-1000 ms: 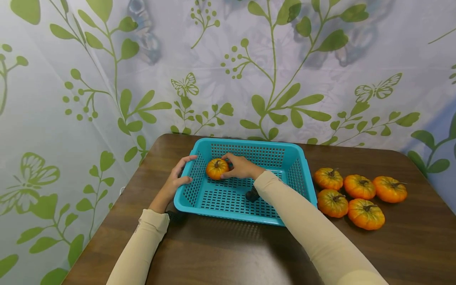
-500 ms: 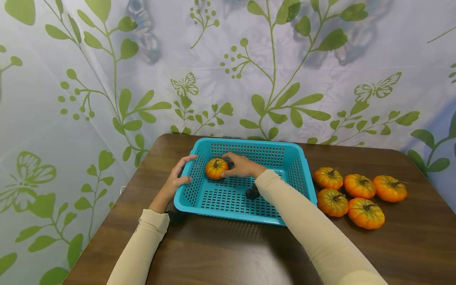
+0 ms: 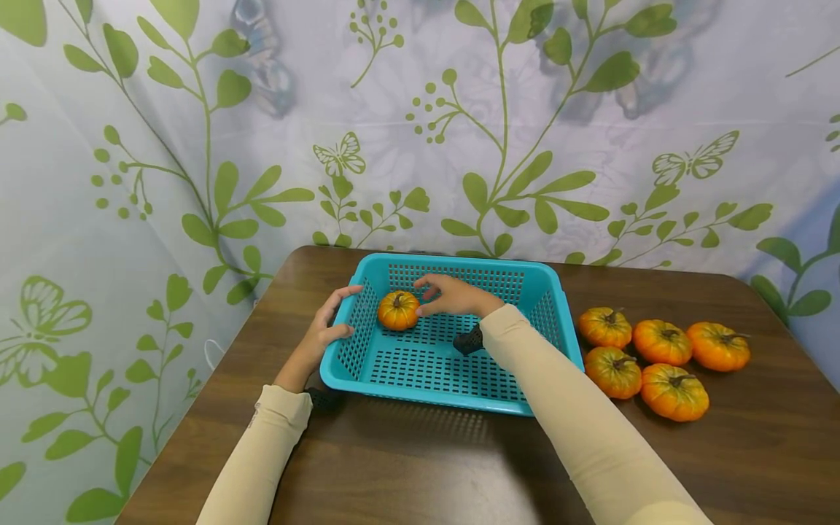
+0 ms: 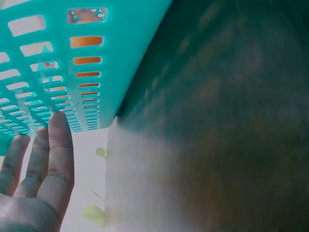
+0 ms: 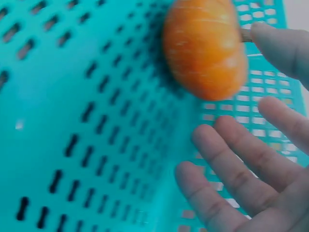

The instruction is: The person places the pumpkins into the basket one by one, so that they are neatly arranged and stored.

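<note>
A small orange pumpkin (image 3: 398, 310) sits inside the turquoise plastic basket (image 3: 433, 405), near its left wall. My right hand (image 3: 453, 297) is just to the right of that pumpkin, fingers spread and holding nothing. In the right wrist view the thumb is close to the stem of the pumpkin (image 5: 205, 50), while the other fingers stand apart from it. At the basket's left end, my left hand (image 3: 321, 332) touches the outside of the wall. The left wrist view has its fairly straight fingers (image 4: 60, 150) against the perforated side (image 4: 118, 29).
Several more small pumpkins (image 3: 674, 394) lie grouped on the brown wooden table (image 3: 407, 474), right of the basket. Behind the table hangs a cloth (image 3: 394, 109) printed with green leaves and butterflies. A dark wrist device (image 3: 468, 340) is under the right sleeve.
My right hand has let go of the pumpkin and drawn slightly to the right, its fingers opening. Both the pumpkin and the left hand stay where they were.
</note>
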Tool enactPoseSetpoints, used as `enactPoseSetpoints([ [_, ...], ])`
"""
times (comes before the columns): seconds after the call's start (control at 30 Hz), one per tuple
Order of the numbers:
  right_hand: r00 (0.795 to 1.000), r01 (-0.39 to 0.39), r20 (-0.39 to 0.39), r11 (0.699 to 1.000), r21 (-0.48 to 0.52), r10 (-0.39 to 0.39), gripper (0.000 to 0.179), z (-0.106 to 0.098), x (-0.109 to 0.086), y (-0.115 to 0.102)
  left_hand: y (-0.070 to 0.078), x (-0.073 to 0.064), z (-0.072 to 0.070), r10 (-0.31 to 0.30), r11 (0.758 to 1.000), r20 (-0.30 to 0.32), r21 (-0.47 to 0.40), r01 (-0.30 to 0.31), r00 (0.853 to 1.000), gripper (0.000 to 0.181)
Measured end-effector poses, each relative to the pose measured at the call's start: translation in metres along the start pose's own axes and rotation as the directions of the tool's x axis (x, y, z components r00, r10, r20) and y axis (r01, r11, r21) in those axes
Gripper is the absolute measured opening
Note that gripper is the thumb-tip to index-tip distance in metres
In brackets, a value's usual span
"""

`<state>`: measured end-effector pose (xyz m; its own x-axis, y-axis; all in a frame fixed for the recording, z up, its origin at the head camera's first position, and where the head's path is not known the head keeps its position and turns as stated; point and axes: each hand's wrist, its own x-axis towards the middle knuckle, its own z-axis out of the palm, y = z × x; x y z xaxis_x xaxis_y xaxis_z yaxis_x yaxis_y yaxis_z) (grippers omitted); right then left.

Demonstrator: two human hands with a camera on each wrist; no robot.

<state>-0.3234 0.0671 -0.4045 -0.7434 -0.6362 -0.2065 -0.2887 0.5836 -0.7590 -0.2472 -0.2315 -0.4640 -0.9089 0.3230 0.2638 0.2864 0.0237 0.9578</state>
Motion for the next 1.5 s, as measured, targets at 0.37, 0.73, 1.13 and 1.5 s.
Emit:
enactPoseSetpoints([
  [0.37, 0.998, 0.063, 0.006, 0.994, 0.088, -0.063, 0.06, -0.017, -0.012, -0.01, 0.0, 0.0, 0.0, 0.021, 1.0, -0.01, 0.013, -0.021, 1.0, 0.074],
  [0.73, 0.992, 0.123, -0.045, 0.982, 0.147, -0.117, 0.057, -0.029, -0.027, -0.024, 0.0, 0.001, 0.001, 0.033, 0.999, -0.019, 0.008, -0.033, 0.999, 0.074],
  [1.13, 0.974, 0.193, -0.159, 0.96, 0.204, -0.162, 0.055, -0.039, -0.047, -0.041, 0.002, 0.002, 0.001, 0.015, 1.0, -0.016, 0.002, -0.015, 1.0, 0.074],
  [1.5, 0.942, 0.295, -0.225, 0.936, 0.194, -0.25, 0.052, -0.041, -0.064, -0.052, 0.0, 0.002, 0.0, -0.011, 1.0, -0.015, 0.012, 0.011, 1.0, 0.078],
])
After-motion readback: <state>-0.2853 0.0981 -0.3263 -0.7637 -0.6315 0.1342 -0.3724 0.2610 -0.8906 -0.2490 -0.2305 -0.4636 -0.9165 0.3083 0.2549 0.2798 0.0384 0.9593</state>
